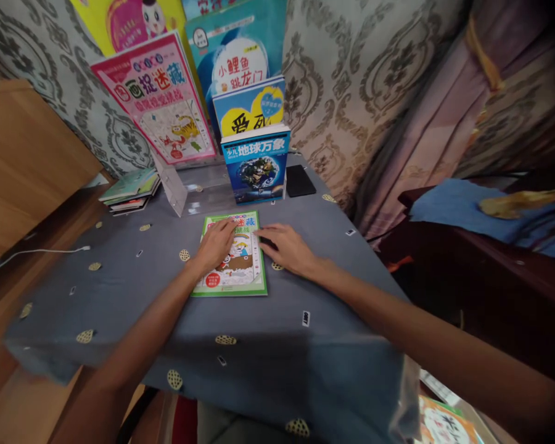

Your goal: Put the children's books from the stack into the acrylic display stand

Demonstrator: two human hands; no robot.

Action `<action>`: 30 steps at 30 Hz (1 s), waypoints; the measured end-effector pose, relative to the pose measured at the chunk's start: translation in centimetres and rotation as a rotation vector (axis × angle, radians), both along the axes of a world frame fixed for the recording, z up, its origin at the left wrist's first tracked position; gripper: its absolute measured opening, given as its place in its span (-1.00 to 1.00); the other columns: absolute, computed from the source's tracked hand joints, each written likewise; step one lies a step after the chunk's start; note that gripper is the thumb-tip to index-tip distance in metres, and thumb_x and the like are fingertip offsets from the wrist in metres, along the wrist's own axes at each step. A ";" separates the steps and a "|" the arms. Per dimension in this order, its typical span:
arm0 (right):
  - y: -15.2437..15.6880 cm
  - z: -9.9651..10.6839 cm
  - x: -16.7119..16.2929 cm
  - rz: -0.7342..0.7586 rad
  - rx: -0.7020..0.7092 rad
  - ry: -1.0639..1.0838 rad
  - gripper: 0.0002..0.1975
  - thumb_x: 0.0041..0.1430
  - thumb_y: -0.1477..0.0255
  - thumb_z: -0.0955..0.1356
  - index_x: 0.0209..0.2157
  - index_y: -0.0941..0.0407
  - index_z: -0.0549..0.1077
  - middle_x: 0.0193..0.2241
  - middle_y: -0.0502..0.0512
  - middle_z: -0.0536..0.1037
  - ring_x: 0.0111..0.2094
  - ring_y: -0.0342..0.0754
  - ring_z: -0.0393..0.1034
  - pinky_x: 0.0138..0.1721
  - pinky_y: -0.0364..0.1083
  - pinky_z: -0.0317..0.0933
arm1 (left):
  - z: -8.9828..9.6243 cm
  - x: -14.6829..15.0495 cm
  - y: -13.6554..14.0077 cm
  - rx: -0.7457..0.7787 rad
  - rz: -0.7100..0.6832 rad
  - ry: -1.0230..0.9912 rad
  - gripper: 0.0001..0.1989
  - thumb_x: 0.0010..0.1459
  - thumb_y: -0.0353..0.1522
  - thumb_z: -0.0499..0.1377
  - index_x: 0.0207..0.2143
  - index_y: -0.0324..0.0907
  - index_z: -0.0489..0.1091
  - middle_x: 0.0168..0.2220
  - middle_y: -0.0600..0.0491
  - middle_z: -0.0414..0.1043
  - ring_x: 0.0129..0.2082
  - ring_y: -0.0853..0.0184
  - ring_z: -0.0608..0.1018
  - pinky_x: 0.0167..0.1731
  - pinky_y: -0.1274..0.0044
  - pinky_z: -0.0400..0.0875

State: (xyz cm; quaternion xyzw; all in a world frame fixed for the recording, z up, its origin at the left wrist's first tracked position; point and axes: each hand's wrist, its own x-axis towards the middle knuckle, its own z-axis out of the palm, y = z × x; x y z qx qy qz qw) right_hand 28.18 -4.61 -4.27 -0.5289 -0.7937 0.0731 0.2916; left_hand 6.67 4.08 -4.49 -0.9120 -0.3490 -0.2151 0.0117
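Observation:
A green-bordered children's picture book (240, 280) lies closed on the cloth-covered table (166, 320), its cover facing up. My left hand (216, 243) rests flat on the left and upper part of that cover, hiding some of the title. At the book's right edge is my right hand (287, 248), fingers stretched toward the cover and thumb a little apart. Whether its fingertips touch the edge, I cannot tell. Neither hand grips anything.
Behind the book, a clear stand (203, 198) holds several upright books, among them a pink one (164, 102) and a blue earth book (259, 169). A black flat object (300, 180) lies beside it. Stacked books (132, 188) and a white cable (41, 251) are at left.

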 end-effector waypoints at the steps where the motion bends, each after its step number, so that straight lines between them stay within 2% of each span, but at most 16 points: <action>1: -1.3 -0.1 0.0 0.037 0.016 0.018 -0.68 0.29 0.48 0.32 0.04 0.10 0.54 -0.03 0.25 0.61 0.06 0.15 0.45 0.10 0.17 0.30 | -0.1 -0.1 0.0 0.003 -0.008 -0.009 -0.66 0.35 -0.43 -0.03 0.09 -0.22 0.38 0.14 -0.15 0.45 0.14 0.18 0.48 0.20 0.27 0.33; 6: -7.8 0.0 -0.2 0.269 0.102 0.092 -0.70 0.38 0.46 0.25 0.02 0.08 0.55 -0.14 0.21 0.62 -0.08 0.03 0.50 -0.02 0.09 0.40 | -0.2 -0.3 -0.1 0.010 -0.014 -0.025 -0.66 0.35 -0.44 -0.04 0.08 -0.25 0.39 0.11 -0.15 0.46 0.13 0.20 0.47 0.19 0.30 0.33; 9: -9.3 0.4 -0.2 0.349 0.077 0.168 -0.69 0.38 0.47 0.23 -0.01 0.11 0.56 -0.19 0.21 0.63 -0.11 0.00 0.51 -0.08 0.02 0.42 | 0.3 -0.1 -0.4 -0.010 0.008 0.009 -0.66 0.33 -0.46 -0.03 0.07 -0.26 0.40 0.12 -0.16 0.45 0.14 0.20 0.47 0.19 0.31 0.32; 12: -8.5 1.1 -0.1 0.305 -0.069 0.298 -0.71 0.35 0.43 0.27 -0.04 0.10 0.58 -0.27 0.15 0.65 -0.22 -0.02 0.53 -0.18 -0.03 0.41 | 1.6 0.8 -0.8 -0.048 0.074 0.087 -0.70 0.32 -0.45 -0.01 0.01 -0.23 0.43 0.10 -0.14 0.46 0.09 0.18 0.48 0.14 0.33 0.35; 14: -7.3 1.9 -0.2 0.249 -0.244 0.403 -0.71 0.32 0.41 0.28 -0.05 0.10 0.59 -0.35 0.09 0.67 -0.32 -0.05 0.53 -0.30 -0.09 0.36 | 2.8 1.9 -1.2 -0.075 0.148 0.162 -0.74 0.34 -0.36 0.01 -0.08 -0.23 0.45 -0.01 -0.14 0.50 0.02 0.14 0.50 0.06 0.32 0.39; 17: -6.0 3.0 -0.9 0.212 -0.440 0.490 -0.72 0.27 0.42 0.30 -0.09 0.13 0.61 -0.42 0.05 0.67 -0.43 -0.09 0.50 -0.43 -0.16 0.26 | 4.6 4.1 -1.9 -0.102 0.242 0.273 -0.66 0.34 -0.18 0.04 -0.15 -0.25 0.46 -0.10 -0.16 0.51 -0.02 0.08 0.50 -0.01 0.30 0.40; 20: -5.6 3.3 -1.7 0.255 -0.459 0.489 -0.78 0.21 0.42 0.34 -0.22 0.13 0.63 -0.45 0.02 0.66 -0.47 -0.12 0.46 -0.46 -0.17 0.21 | 5.7 6.2 -2.5 -0.106 0.311 0.364 -0.56 0.28 -0.07 0.11 -0.07 -0.27 0.45 -0.01 -0.21 0.48 0.04 0.01 0.47 -0.04 0.31 0.41; 23: -5.1 2.8 -2.0 0.318 -0.470 0.557 -0.81 0.19 0.38 0.35 -0.37 0.14 0.61 -0.47 0.02 0.65 -0.46 -0.11 0.47 -0.45 -0.18 0.24 | 6.0 7.3 -3.0 -0.092 0.352 0.427 -0.52 0.24 -0.10 0.15 0.01 -0.32 0.42 0.04 -0.25 0.46 0.08 -0.02 0.46 -0.05 0.31 0.43; 26: -2.9 2.1 -1.5 0.192 -0.480 0.767 -0.75 0.23 0.35 0.31 -0.44 0.15 0.55 -0.51 0.05 0.62 -0.47 -0.09 0.51 -0.46 -0.17 0.30 | 6.0 7.7 -3.4 -0.080 0.350 0.467 -0.59 0.29 -0.20 0.10 0.02 -0.34 0.41 0.01 -0.25 0.49 0.06 0.03 0.49 -0.06 0.35 0.44; 28: -0.5 2.0 -0.9 -0.019 -0.408 0.909 -0.75 0.25 0.38 0.26 -0.41 0.14 0.52 -0.51 0.06 0.61 -0.48 -0.09 0.53 -0.46 -0.17 0.33 | 5.9 7.8 -3.7 -0.068 0.350 0.478 -0.62 0.32 -0.24 0.06 0.01 -0.33 0.42 -0.01 -0.25 0.50 0.04 0.05 0.51 -0.07 0.36 0.44; 30: 2.0 2.0 -0.4 -0.212 -0.295 0.939 -0.78 0.26 0.45 0.24 -0.30 0.13 0.52 -0.40 0.11 0.65 -0.37 -0.05 0.57 -0.36 -0.13 0.39 | 5.8 8.1 -3.9 -0.056 0.361 0.482 -0.63 0.32 -0.25 0.03 0.00 -0.31 0.44 -0.03 -0.24 0.52 0.02 0.05 0.53 -0.09 0.36 0.45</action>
